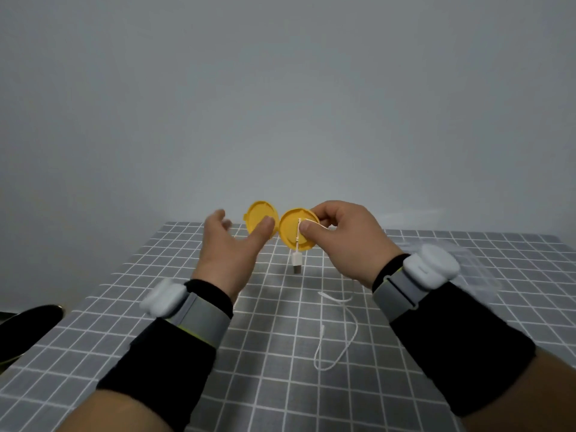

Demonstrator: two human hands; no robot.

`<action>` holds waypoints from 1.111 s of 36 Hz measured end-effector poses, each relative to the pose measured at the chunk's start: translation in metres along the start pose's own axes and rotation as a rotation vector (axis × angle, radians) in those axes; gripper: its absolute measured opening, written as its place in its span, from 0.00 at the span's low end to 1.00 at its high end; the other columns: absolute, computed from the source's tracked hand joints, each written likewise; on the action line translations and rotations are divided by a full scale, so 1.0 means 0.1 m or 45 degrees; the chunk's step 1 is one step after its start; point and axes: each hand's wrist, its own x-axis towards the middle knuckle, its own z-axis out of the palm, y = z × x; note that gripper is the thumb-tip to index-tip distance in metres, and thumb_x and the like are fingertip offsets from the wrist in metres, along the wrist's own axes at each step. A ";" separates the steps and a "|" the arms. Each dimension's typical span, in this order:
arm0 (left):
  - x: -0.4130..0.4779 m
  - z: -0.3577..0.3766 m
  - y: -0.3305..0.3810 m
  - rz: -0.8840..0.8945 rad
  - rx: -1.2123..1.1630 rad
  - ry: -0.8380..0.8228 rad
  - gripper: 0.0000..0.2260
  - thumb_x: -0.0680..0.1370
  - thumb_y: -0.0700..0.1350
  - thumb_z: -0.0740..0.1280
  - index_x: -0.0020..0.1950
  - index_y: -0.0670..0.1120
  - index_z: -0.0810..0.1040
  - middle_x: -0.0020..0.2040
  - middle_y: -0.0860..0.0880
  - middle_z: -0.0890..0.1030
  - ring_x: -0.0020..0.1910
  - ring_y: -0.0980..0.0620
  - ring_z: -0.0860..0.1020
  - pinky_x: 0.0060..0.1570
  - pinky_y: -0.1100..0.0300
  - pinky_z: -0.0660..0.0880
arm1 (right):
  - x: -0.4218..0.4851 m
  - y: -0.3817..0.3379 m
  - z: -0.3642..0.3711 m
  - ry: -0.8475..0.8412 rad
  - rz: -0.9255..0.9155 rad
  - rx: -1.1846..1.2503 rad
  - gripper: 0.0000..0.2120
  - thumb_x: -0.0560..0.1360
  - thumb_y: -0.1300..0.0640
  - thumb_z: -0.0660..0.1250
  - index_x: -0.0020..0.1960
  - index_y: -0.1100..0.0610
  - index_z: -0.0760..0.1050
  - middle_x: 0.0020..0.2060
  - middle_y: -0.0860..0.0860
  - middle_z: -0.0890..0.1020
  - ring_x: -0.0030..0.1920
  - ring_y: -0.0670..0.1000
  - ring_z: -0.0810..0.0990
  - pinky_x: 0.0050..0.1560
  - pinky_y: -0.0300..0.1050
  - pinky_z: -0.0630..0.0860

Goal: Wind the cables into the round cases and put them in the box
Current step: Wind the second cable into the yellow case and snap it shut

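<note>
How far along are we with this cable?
Early. Done: the yellow case is open. In hand: the right hand grips it, thumb pinning the white cable, USB plug dangling below; the left hand is open beside the lid. Left: most cable lies loose on the table, so winding, closing and boxing remain.
</note>
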 end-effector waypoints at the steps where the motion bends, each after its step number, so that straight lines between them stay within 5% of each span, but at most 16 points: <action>1: 0.01 -0.03 0.04 0.136 0.123 0.014 0.45 0.67 0.63 0.75 0.78 0.51 0.59 0.75 0.50 0.67 0.73 0.50 0.66 0.73 0.50 0.64 | 0.01 -0.01 -0.02 -0.036 -0.015 -0.052 0.04 0.76 0.50 0.70 0.44 0.50 0.80 0.37 0.45 0.80 0.42 0.47 0.80 0.44 0.40 0.75; 5: 0.03 -0.07 0.27 0.497 0.523 -0.277 0.28 0.75 0.57 0.72 0.73 0.53 0.70 0.72 0.55 0.71 0.75 0.53 0.64 0.74 0.54 0.61 | 0.08 -0.07 -0.08 -0.150 -0.090 -0.185 0.04 0.75 0.49 0.71 0.44 0.49 0.80 0.39 0.45 0.81 0.41 0.45 0.79 0.44 0.42 0.75; 10: 0.05 -0.10 0.43 0.520 0.612 -0.569 0.09 0.75 0.55 0.73 0.54 0.55 0.83 0.45 0.60 0.83 0.43 0.62 0.80 0.49 0.58 0.79 | 0.09 -0.14 -0.15 -0.284 -0.128 -0.244 0.06 0.74 0.46 0.72 0.45 0.48 0.82 0.40 0.45 0.83 0.44 0.48 0.81 0.51 0.50 0.79; 13: 0.05 -0.12 0.47 0.490 0.690 -0.623 0.07 0.75 0.54 0.73 0.49 0.54 0.82 0.41 0.56 0.84 0.38 0.58 0.82 0.41 0.59 0.80 | 0.07 -0.12 -0.16 -0.317 -0.120 -0.246 0.06 0.75 0.46 0.71 0.46 0.48 0.82 0.41 0.45 0.83 0.45 0.48 0.81 0.53 0.51 0.79; 19: 0.04 -0.10 0.43 0.497 0.683 -0.575 0.04 0.75 0.50 0.73 0.47 0.52 0.82 0.39 0.53 0.84 0.36 0.54 0.82 0.37 0.61 0.81 | 0.03 -0.04 -0.15 -0.265 -0.094 -0.159 0.04 0.77 0.52 0.69 0.49 0.51 0.82 0.44 0.49 0.84 0.48 0.49 0.82 0.52 0.44 0.78; 24: 0.03 -0.07 0.34 0.482 0.605 -0.521 0.05 0.76 0.50 0.73 0.49 0.51 0.82 0.41 0.54 0.84 0.41 0.54 0.82 0.44 0.55 0.80 | 0.05 0.00 -0.15 -0.139 -0.056 -0.089 0.06 0.78 0.55 0.68 0.53 0.51 0.82 0.45 0.46 0.82 0.49 0.46 0.80 0.54 0.39 0.75; 33: 0.00 0.04 0.25 0.436 0.397 -0.358 0.06 0.77 0.50 0.71 0.51 0.50 0.83 0.42 0.55 0.83 0.42 0.54 0.81 0.45 0.55 0.79 | 0.01 0.07 -0.01 0.055 0.193 0.289 0.03 0.78 0.52 0.69 0.48 0.51 0.80 0.33 0.48 0.76 0.28 0.46 0.70 0.31 0.42 0.68; 40: -0.05 0.14 0.16 0.366 0.236 -0.204 0.04 0.77 0.48 0.71 0.50 0.50 0.82 0.41 0.55 0.83 0.41 0.55 0.80 0.46 0.55 0.79 | -0.09 0.10 0.12 0.082 0.286 0.430 0.05 0.79 0.53 0.68 0.50 0.52 0.81 0.38 0.53 0.81 0.22 0.42 0.70 0.24 0.36 0.67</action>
